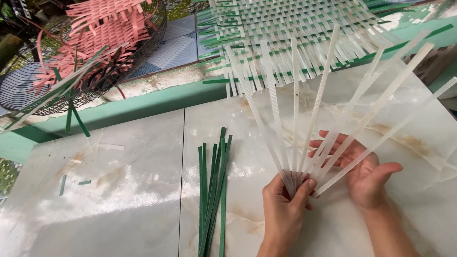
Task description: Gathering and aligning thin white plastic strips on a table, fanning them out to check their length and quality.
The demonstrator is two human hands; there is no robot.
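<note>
A fan of white plastic strips [304, 109] spreads upward over the pale marble tiles [119, 190], its lower ends gathered and pinched between thumb and fingers of the left hand [283, 204]. The right hand [364, 173] lies palm up and open under the rightmost strips, fingers loosely spread. Just left lies a bundle of green strips [213, 190]; beyond are a white-and-green woven mat [290, 28] and a wire basket [143, 43] of pink weaving [102, 33].

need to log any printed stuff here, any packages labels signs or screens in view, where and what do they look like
None in view: only white strips fanned in the left hand and right hand, green strips on the marble table, and woven mats behind.
</note>
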